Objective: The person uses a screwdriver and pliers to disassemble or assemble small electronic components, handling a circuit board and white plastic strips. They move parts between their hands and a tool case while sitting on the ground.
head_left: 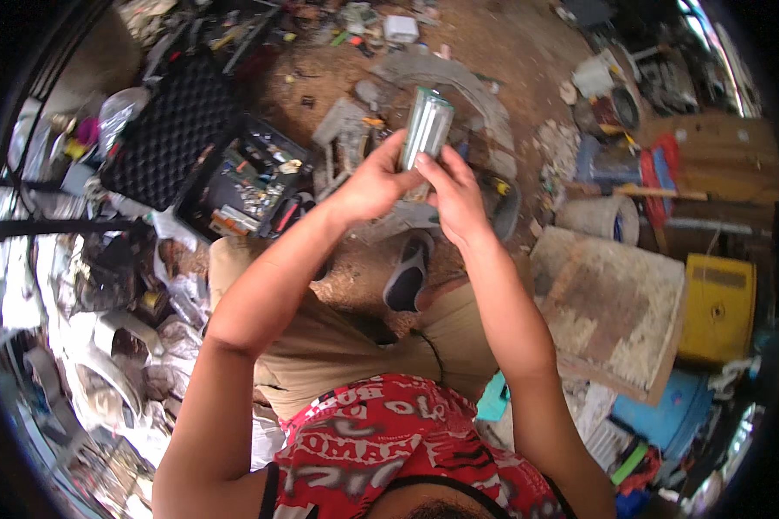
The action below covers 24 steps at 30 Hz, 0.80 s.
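Both hands hold a shiny silver, ridged block with green edges (429,125) out in front of me, above the cluttered floor. It stands tilted, its far end leaning slightly right. What exactly it is I cannot make out. My left hand (376,183) grips its lower left side, with the fingers partly hidden behind it. My right hand (459,197) is closed at its lower right corner, the thumb pressed on the silver face. Below the hands, a shoe (407,275) shows between my knees.
To the left lies an opened black case with foam lid (177,130), holding circuit boards and small parts. A worn board (610,311), a yellow box (717,307) and a whitish bucket (599,218) are at the right. Scrap and plastic bags crowd the left side.
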{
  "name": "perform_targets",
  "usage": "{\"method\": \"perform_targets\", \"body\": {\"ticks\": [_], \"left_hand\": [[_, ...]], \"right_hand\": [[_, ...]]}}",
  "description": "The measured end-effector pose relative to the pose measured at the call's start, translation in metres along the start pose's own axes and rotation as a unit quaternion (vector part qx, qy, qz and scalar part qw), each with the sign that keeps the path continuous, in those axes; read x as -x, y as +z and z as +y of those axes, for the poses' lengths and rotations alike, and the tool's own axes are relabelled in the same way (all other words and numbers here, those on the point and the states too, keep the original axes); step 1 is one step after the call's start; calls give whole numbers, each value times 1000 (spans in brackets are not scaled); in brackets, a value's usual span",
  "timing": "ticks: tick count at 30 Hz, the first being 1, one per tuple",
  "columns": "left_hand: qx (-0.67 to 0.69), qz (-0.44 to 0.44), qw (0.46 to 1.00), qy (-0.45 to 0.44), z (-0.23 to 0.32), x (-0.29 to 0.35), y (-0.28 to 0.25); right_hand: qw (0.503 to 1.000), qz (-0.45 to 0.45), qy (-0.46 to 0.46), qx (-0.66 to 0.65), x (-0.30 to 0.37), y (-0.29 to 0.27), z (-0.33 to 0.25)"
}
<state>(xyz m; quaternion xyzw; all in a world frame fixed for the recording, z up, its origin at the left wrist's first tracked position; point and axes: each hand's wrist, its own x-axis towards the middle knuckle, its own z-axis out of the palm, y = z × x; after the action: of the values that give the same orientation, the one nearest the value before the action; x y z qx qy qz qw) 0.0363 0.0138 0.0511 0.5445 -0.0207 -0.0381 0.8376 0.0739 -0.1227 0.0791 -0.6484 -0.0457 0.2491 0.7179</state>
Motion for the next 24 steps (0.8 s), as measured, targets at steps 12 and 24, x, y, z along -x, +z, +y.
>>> {"method": "perform_targets", "body": {"ticks": [12,24], "left_hand": [[351,-48,930,-96,1,-19,-4],[303,-51,947,-96,-6,-22,5]], "right_hand": [[999,-16,-4,-28,-3,-30,-19],[1000,17,3,-15,11,-43,-22]]}}
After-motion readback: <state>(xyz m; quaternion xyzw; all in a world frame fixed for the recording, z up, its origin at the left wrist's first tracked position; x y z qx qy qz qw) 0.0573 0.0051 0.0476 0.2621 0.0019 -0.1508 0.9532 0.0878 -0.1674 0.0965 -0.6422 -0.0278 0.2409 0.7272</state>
